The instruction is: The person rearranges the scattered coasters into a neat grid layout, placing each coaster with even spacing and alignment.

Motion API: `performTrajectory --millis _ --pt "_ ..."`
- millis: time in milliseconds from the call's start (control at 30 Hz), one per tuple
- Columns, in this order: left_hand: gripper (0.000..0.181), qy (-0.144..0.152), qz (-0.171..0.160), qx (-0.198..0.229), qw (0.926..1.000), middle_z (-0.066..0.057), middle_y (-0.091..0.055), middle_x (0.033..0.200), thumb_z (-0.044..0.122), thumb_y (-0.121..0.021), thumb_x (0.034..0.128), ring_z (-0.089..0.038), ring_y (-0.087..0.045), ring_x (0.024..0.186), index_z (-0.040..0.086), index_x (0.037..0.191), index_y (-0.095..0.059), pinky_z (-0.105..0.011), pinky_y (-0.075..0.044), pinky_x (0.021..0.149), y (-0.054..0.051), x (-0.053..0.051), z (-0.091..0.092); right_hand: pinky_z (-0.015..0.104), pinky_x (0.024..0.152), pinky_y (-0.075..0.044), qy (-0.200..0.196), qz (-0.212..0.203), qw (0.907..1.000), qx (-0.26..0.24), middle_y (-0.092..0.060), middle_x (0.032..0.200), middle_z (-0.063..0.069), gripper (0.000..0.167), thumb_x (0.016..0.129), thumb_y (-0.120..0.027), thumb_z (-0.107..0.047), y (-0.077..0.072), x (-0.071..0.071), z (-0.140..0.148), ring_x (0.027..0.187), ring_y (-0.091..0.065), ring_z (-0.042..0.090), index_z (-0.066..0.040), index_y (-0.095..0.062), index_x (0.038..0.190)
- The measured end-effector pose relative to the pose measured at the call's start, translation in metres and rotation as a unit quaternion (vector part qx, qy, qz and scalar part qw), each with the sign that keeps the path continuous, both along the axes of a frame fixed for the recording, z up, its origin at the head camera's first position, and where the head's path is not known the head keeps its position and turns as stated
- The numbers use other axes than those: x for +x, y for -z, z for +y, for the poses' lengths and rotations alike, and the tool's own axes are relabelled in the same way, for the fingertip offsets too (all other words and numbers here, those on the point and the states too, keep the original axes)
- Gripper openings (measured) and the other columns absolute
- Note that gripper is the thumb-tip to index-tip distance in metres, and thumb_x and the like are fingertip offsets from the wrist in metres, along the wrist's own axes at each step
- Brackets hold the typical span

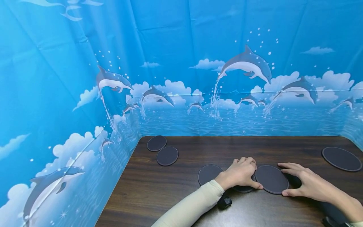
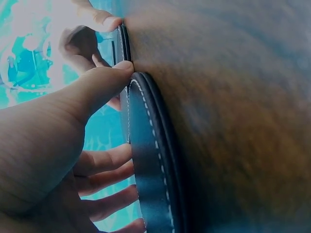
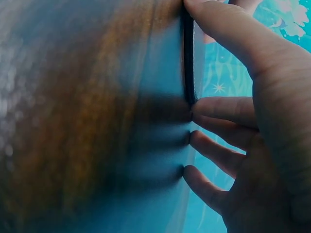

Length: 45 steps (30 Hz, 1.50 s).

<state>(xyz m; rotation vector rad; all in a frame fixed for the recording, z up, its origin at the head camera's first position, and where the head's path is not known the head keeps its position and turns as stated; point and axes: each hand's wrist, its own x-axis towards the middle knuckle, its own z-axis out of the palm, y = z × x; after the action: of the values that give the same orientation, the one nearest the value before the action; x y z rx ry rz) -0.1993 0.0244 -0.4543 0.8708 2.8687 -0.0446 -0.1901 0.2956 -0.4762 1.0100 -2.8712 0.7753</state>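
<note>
A row of round dark coasters with stitched rims lies on the table. My left hand rests over the middle coaster, covering most of it. In the left wrist view its fingers touch a coaster, and the thumb lies where two rims meet. My right hand holds the right-hand coaster at its right side, thumb on the near rim and index finger on the far rim. The right wrist view shows that coaster edge-on between thumb and index finger. Left of the left hand lies another coaster.
Two coasters, one farther back and one nearer, lie at the table's far left. Another coaster lies at the right. A blue dolphin-print curtain borders the brown wooden table at the back and sides.
</note>
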Motion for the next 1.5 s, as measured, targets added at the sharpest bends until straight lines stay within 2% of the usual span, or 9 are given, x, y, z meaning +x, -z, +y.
performTrajectory --millis 233,633,933,1200,1500 --pt "0.060 0.012 0.010 -0.001 0.9999 0.017 -0.042 0.144 0.077 -0.064 0.0812 -0.007 -0.042 0.128 0.036 0.125 -0.065 -0.035 -0.037 0.104 -0.003 0.000 -0.001 0.068 0.082 -0.047 0.000 0.007 1.0000 0.007 -0.049 0.142 0.027 0.085 0.074 -0.087 -0.055 -0.001 0.000 0.001 0.124 -0.046 0.054 0.005 -0.065 0.130" --pt "0.057 0.007 0.015 0.000 0.9999 0.017 -0.043 0.142 0.077 -0.066 0.0808 -0.007 -0.043 0.127 0.037 0.122 -0.065 -0.035 -0.036 0.104 -0.007 -0.001 -0.005 0.069 0.082 -0.046 0.002 0.015 0.9999 0.008 -0.050 0.141 0.026 0.086 0.073 -0.087 -0.057 -0.004 -0.002 -0.003 0.124 -0.046 0.054 0.005 -0.066 0.129" --pt "0.052 0.008 0.042 -0.010 0.9990 0.016 -0.043 0.141 0.078 -0.064 0.0806 -0.008 -0.044 0.125 0.035 0.109 -0.068 -0.037 -0.035 0.105 -0.014 -0.001 -0.012 0.070 0.082 -0.044 0.021 0.030 0.9992 0.017 -0.052 0.141 0.024 0.088 0.072 -0.085 -0.061 -0.008 -0.004 -0.006 0.123 -0.049 0.052 0.002 -0.066 0.130" --pt "0.052 0.000 0.039 -0.006 0.9992 0.018 -0.041 0.146 0.078 -0.062 0.0824 -0.007 -0.043 0.129 0.037 0.114 -0.067 -0.037 -0.034 0.107 -0.015 0.001 -0.009 0.068 0.080 -0.046 0.028 0.037 0.9988 0.013 -0.055 0.138 0.023 0.079 0.075 -0.085 -0.057 -0.008 -0.002 -0.003 0.118 -0.053 0.051 -0.002 -0.067 0.128" --pt "0.060 -0.018 0.038 0.038 0.9984 0.016 -0.043 0.145 0.075 -0.062 0.0850 -0.009 -0.045 0.130 0.033 0.127 -0.065 -0.038 -0.034 0.109 -0.026 -0.001 -0.026 0.069 0.079 -0.046 0.035 0.057 0.9976 -0.019 -0.058 0.135 0.019 0.074 0.076 -0.088 -0.051 -0.011 -0.005 -0.014 0.119 -0.054 0.049 -0.006 -0.066 0.131"
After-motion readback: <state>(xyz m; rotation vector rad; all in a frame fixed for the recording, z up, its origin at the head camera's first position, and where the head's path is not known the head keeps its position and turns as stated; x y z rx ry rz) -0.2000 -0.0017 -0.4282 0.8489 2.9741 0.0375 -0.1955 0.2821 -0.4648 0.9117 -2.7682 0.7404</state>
